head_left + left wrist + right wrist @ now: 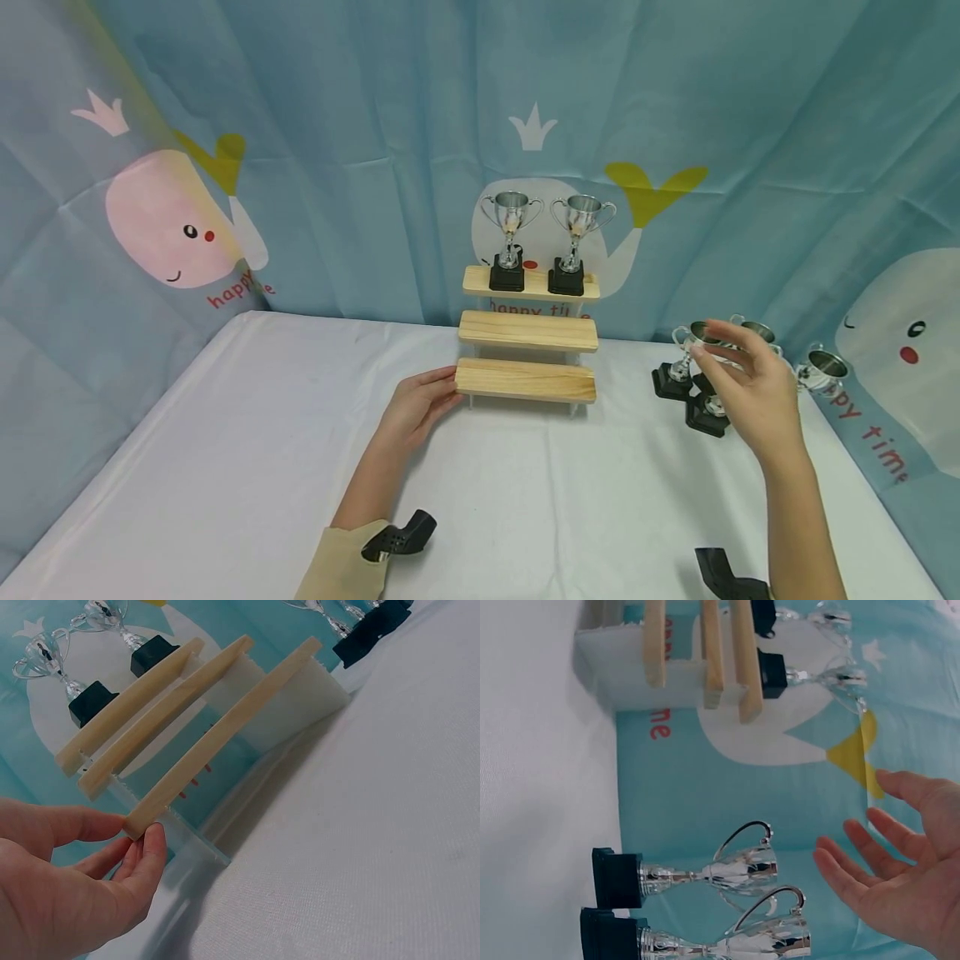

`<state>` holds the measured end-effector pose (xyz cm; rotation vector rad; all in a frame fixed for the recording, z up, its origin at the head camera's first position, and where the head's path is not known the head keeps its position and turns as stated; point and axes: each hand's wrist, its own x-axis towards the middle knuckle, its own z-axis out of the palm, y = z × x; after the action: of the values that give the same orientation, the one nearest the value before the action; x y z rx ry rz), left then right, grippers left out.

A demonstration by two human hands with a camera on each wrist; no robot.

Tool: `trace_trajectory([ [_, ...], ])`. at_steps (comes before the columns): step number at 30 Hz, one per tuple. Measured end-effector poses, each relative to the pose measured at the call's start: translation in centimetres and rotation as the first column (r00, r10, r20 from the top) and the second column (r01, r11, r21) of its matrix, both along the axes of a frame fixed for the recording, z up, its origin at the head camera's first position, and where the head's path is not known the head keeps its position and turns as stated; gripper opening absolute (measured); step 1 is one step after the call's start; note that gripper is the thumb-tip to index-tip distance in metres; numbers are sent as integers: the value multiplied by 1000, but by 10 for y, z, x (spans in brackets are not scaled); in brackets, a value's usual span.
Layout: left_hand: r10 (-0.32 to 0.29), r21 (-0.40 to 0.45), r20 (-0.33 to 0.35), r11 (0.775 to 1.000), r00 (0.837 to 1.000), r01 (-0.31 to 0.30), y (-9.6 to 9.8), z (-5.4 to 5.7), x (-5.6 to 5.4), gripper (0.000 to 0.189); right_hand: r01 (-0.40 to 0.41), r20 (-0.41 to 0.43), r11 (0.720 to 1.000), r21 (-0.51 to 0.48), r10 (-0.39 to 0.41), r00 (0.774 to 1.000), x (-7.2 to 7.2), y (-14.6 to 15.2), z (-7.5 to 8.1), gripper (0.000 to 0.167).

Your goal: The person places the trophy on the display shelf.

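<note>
A three-tier display stand with wooden steps (527,380) stands on the white cloth. My left hand (418,408) pinches the left end of its lowest step, thumb and fingers on either side of the board (217,742). Two silver trophy cups (510,215) on black bases sit side by side on the top step. To the right, my right hand (757,400) is held above and in front of several more trophies (678,368), partly hiding them. In the right wrist view its fingers are spread and relaxed beside the trophy cups (746,870), apart from them and holding nothing.
A blue curtain (352,208) with whale prints hangs behind and at both sides. White cloth (225,442) covers the table. Another trophy cup (822,369) shows at the far right, next to the side curtain. Black wrist cameras (400,536) sit on both forearms.
</note>
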<state>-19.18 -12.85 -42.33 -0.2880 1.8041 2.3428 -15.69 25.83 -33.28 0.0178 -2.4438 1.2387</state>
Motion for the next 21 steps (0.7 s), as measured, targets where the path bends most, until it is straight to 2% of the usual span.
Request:
trace_trajectory([
  [6, -4, -1, 5, 1000, 1000, 4, -3, 1, 1, 44, 40, 20, 999, 11, -40, 999, 3, 2, -1, 51],
  [15, -4, 5, 12, 1000, 1000, 4, -2, 3, 0, 44, 56, -21, 998, 3, -56, 998, 7, 13, 1, 49],
  [21, -4, 7, 14, 1000, 1000, 4, 0, 2, -1, 44, 138, -6, 990, 19, -137, 990, 9, 21, 3, 50],
])
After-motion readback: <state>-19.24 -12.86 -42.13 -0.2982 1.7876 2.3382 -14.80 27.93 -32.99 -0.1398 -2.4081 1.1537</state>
